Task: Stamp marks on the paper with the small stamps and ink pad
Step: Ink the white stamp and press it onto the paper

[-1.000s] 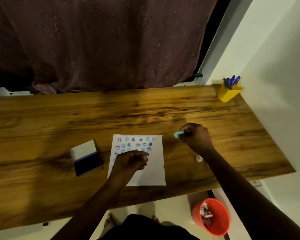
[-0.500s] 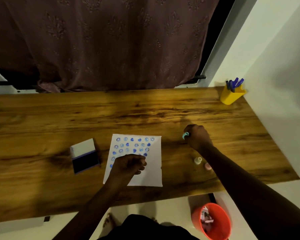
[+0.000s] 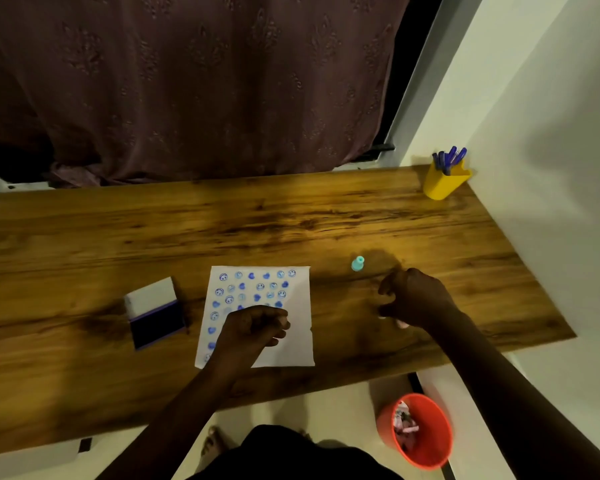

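The white paper (image 3: pixel 298 341) lies near the table's front edge, its upper left covered with several blue smiley and heart marks. My left hand (image 3: pixel 253 327) rests on it in a loose fist, holding nothing I can see. The ink pad (image 3: pixel 156 322) lies open left of the paper, its white lid raised behind the dark pad. A teal stamp (image 3: pixel 357 264) stands alone on the wood right of the paper. My right hand (image 3: pixel 416 299) hovers nearer me than that stamp, fingers curled and apart. A white stamp (image 3: pixel 381 317) and a pink stamp (image 3: pixel 402 325) peek out beneath it.
The wooden table (image 3: pixel 291 220) ends at a white wall on the right. A yellow cup of blue pens (image 3: pixel 444 181) stands in the far right corner. A dark curtain hangs behind the table. An orange bin (image 3: pixel 420 431) sits on the floor below the front edge.
My right hand has let go of the teal stamp, which now stands on the table, and has drawn back towards me over the white and pink stamps. The left hand stays on the paper.
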{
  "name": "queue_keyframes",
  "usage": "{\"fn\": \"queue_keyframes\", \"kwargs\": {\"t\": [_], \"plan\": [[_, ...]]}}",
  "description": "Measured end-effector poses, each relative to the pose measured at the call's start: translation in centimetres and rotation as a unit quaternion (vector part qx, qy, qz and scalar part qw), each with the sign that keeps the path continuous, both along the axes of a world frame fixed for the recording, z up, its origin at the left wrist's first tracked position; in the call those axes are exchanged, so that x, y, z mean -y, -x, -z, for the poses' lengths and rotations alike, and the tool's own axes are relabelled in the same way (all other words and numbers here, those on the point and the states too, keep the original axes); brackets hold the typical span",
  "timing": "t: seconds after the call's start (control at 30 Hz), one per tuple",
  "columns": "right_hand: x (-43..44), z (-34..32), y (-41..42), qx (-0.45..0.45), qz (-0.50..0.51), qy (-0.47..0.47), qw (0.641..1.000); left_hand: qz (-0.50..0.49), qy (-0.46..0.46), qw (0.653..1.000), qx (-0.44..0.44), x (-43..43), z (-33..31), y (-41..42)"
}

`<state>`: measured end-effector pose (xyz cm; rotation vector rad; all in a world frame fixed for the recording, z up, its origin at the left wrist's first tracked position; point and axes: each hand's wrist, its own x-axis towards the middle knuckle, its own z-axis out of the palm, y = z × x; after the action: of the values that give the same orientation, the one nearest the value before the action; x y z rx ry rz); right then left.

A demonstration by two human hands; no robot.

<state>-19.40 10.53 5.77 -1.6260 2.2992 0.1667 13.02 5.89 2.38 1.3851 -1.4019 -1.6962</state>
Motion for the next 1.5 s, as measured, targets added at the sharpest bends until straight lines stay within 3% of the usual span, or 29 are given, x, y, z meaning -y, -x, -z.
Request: {"fn": "queue_keyframes", "kwargs": {"t": [0.2, 0.43, 0.57, 0.7, 0.87, 1.3, 1.5], "plan": [[-1.4, 1.2, -0.1, -0.04, -0.027, 0.031, 0.998, 0.022, 0.009, 1.0, 0.0, -0.1, -0.4, 0.5], [-0.5, 0.1, -2.1, 0.04, -0.028, 0.113, 0.992, 0.009, 0.022, 1.0, -0.012, -0.3, -0.6, 0.3], [1.1, -1.6, -5.2, 0.19, -0.038, 0.138, 0.971, -0.006, 0.026, 0.999, -0.045, -0.4, -1.1, 0.1], [2.1, -2.7, -9.4, 0.393, 0.002, 0.153, 0.907, -0.01, 0.012, 0.996, -0.093, 0.0, -1.8, -0.4], [2.9, -3.1, -13.3, 0.517, -0.01, 0.123, 0.847, -0.045, 0.02, 0.988, -0.145, -0.2, -2.2, -2.2], [5.3, -1.5, -18.7, 0.592, 0.014, 0.074, 0.803, -0.092, 0.051, 0.99, -0.096, 0.3, -1.5, -7.2], [6.2, -1.4, -20.2, 0.554, -0.047, 0.095, 0.826, -0.115, 0.05, 0.985, -0.115, 0.3, -1.4, -8.9]]}}
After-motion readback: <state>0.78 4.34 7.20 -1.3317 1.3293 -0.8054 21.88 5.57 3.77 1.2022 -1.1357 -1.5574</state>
